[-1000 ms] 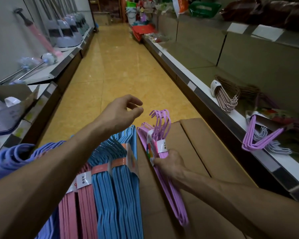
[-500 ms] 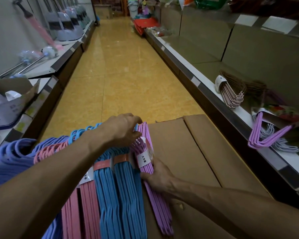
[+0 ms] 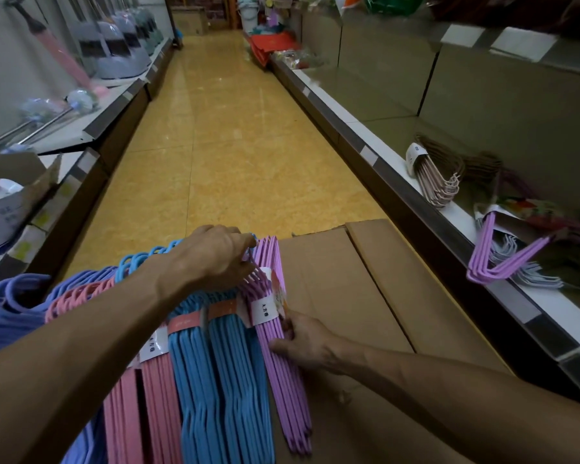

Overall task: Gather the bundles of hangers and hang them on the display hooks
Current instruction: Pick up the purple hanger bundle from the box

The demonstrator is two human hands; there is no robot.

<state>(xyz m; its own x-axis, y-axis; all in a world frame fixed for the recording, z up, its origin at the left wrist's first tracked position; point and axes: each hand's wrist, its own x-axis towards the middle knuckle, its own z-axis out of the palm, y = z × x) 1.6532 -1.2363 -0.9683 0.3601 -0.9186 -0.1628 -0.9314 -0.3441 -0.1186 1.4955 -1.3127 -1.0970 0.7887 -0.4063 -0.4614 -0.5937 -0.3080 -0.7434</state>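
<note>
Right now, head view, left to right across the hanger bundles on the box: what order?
Periwinkle bundle → pink bundle → blue bundle → purple bundle, gripped by the left hand at its hooks and the right hand at its side → bare cardboard box.

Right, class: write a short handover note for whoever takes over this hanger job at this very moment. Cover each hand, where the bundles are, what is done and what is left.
Left hand: fingers curled on the hook ends of the purple bundle.
Right hand: pinching that bundle's side, just below its label.
Bundles: purple, blue, pink and lilac ones lie side by side on the carton. A few other bundles lie on the right shelf.
Done: carton bundles lined up together.
Left: lift them and hang them on the display hooks, which are not in view.
</note>
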